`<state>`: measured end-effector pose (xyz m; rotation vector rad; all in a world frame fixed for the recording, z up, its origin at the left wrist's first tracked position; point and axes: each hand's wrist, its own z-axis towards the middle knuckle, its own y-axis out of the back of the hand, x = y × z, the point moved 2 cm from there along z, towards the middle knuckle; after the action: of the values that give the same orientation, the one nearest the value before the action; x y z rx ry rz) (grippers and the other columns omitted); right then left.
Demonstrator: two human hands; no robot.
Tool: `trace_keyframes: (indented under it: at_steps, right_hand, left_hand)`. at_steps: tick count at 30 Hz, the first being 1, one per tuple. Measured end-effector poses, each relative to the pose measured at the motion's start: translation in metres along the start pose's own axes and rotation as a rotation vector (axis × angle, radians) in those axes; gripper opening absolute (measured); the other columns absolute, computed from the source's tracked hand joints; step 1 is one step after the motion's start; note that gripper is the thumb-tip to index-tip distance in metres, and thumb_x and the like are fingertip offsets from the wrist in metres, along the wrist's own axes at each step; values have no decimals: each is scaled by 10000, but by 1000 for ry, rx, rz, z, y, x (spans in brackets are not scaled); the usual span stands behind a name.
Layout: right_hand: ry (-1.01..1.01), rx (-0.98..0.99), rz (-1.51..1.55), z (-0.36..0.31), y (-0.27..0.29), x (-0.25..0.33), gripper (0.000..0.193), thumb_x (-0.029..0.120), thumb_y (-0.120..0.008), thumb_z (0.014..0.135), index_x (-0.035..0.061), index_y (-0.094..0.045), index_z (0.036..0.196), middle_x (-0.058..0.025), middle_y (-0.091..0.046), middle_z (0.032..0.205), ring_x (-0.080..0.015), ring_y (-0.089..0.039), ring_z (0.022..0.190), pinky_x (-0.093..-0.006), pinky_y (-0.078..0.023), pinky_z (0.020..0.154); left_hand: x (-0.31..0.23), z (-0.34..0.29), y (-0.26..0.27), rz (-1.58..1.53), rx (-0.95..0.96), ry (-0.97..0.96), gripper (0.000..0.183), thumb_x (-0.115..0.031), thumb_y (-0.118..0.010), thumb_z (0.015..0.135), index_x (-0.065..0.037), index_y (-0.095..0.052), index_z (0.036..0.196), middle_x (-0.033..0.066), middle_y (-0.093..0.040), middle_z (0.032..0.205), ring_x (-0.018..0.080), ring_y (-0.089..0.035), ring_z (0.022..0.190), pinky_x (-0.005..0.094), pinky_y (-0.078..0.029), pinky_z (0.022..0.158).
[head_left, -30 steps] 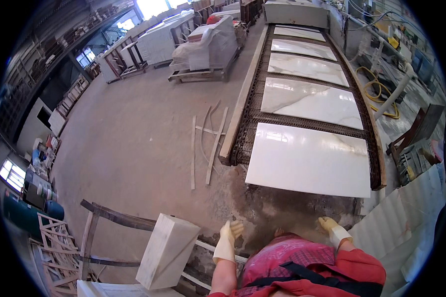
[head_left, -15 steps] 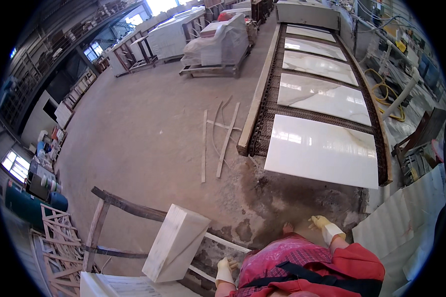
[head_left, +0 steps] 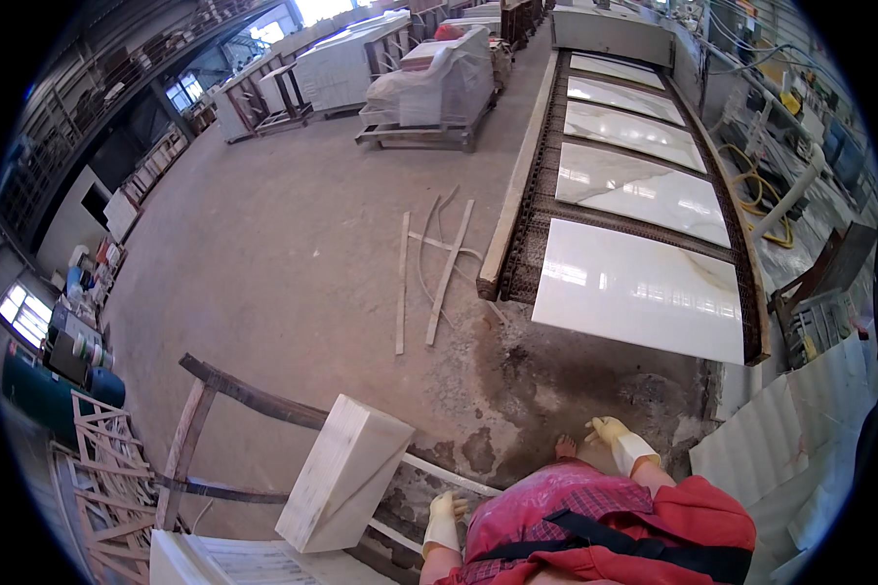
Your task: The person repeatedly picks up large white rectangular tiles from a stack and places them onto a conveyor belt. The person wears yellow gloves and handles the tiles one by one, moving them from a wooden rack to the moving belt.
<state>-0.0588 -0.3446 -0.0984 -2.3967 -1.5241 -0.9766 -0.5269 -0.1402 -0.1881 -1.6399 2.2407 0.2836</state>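
Note:
A pale yellow glove covers my left hand (head_left: 447, 514), which hangs loosely open with nothing in it, just right of a stack of white stone slabs (head_left: 346, 478). My right hand (head_left: 612, 435), gloved the same way, reaches forward over the wet floor with its fingers apart. It touches nothing. Ahead of it, a polished white stone slab (head_left: 639, 292) overhangs the near end of a roller conveyor (head_left: 523, 249). Behind that slab lie several more polished slabs (head_left: 644, 190) with grey and tan veins, spaced along the conveyor.
A wooden frame (head_left: 180, 444) stands around the slab stack at the lower left. Loose wooden strips (head_left: 449, 273) lie on the concrete floor. Farther back is a plastic-wrapped load on a pallet (head_left: 429, 93). Hoses and pipes (head_left: 800, 195) run along the right side.
My right hand has moved a little left and forward. My left hand has risen slightly. The view has shifted a little; the slabs keep their places on the conveyor.

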Motion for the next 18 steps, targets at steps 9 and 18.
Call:
trace_keyframes:
  at_steps: [9,18]
  right_hand:
    - [-24,47,-34,8,-10,10,420,377,-372,1059,100,-617,1258,-113,-747,935,-170,-662,706,-337,-537,658]
    - [23,91,-105,25,-22,18,434,394,-348,1073,101,-588,1284,-136,-749,990,-211,-696,737,-356,-557,685]
  left_hand:
    - [0,-4,9,-38,-27,-45,410,-334,-374,1039,-73,-557,1299,204,-724,1011,251,-662,631,368,-457,514]
    - [-7,-1,7,-97,-28,-44,393,-335,-425,1019,-64,-563,1269,211,-725,989,252,-667,621,349,-454,473]
